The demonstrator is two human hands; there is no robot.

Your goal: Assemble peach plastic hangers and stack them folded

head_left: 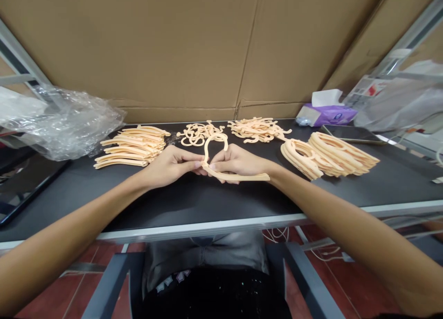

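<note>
Hanger part [238, 177], cream-coloured, held between both hands over the middle of the worktop [194, 203]. Its hook [206, 148] curves upward; its slender arm extends toward the person's right. Left hand [169, 166]: thumb and fingers clamped on the part at the base of the hook. Right hand [235, 160]: fingers closed on the same part just beside the left fingertips, the arm crossing in front of them. Left of the hands, a stack of curved strips [133, 146]; behind them, a small heap of hooked pieces [194, 134] and a larger heap of curved pieces [256, 129]. At right, overlapping looped pieces [342, 155], with a purple tissue pack [328, 114] behind. Far left, crumpled clear plastic [76, 121].
</note>
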